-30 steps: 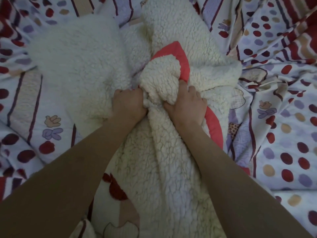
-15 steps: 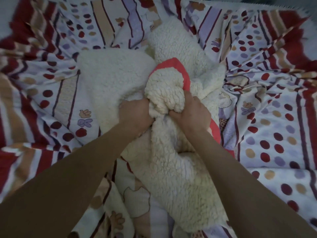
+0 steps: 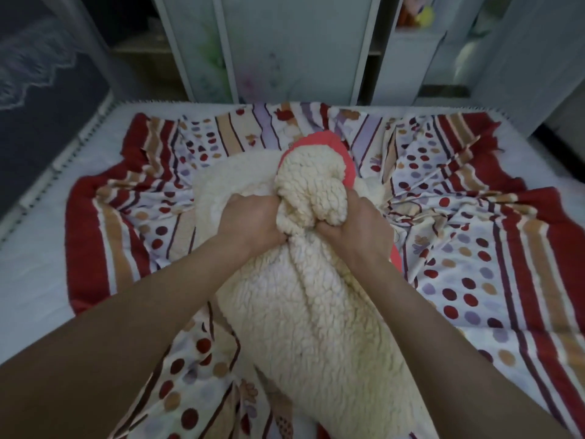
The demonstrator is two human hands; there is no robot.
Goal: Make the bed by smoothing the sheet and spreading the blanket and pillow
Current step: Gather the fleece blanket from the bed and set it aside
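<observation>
A cream fleece blanket (image 3: 304, 312) with a coral-red edge is bunched up in the middle of the bed. My left hand (image 3: 250, 223) grips a fold of it on the left. My right hand (image 3: 354, 229) grips the bunched top just beside it, with a fleece lump bulging between the two hands. Under the blanket lies a crumpled sheet (image 3: 474, 248) with red stripes and coloured dots, spread unevenly over the white mattress (image 3: 31, 264). No pillow is visible.
A white wardrobe (image 3: 285, 49) with open shelves stands beyond the far edge of the bed. A dark wall or panel (image 3: 47, 74) runs along the left side. Bare mattress shows left and far right of the sheet.
Both hands have lifted the bunched blanket up and toward me, still gripping it. The view has risen, so the far edge of the bed and the wardrobe now show.
</observation>
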